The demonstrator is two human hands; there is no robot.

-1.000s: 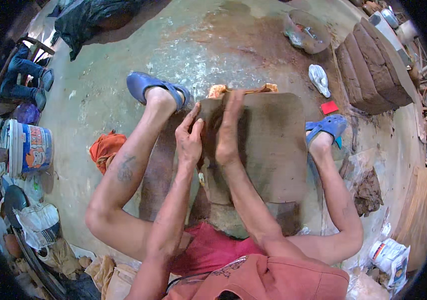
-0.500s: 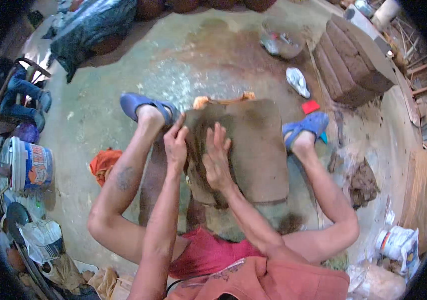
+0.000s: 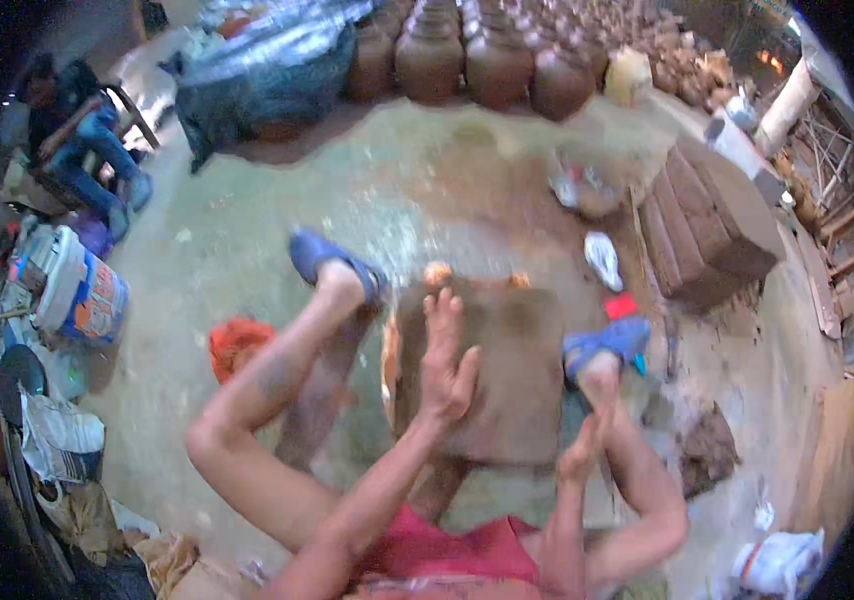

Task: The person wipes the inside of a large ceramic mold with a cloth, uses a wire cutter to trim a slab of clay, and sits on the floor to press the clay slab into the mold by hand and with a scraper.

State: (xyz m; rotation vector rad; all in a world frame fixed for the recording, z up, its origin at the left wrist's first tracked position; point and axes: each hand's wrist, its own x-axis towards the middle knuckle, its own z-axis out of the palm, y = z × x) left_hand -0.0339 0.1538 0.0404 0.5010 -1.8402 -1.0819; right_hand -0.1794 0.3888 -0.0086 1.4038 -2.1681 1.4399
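A flat slab of brown clay (image 3: 517, 390) lies on the floor between my feet. Pale wooden edges show along its left side and at its far corners. My left hand (image 3: 445, 365) rests palm down over the left part of the slab, fingers stretched and thumb apart. Off the slab's near right corner is my right hand (image 3: 582, 448), in front of my right shin. Motion blurs its fingers, so I cannot tell whether it holds anything. A dark clay lump (image 3: 709, 450) sits on the floor to the right of that shin.
A big layered clay block (image 3: 702, 230) stands at the right. Near it are a basin (image 3: 587, 190), a white shoe-like item (image 3: 602, 260) and a red piece (image 3: 620, 305). Rows of clay pots (image 3: 430, 62) line the back. Left are an orange cloth (image 3: 237, 348), a bucket (image 3: 87, 290) and a seated person (image 3: 87, 150).
My left hand has moved from the slab's left edge onto its surface. My right hand has left the slab and gone right, toward my shin. The view has tilted up, showing more pots.
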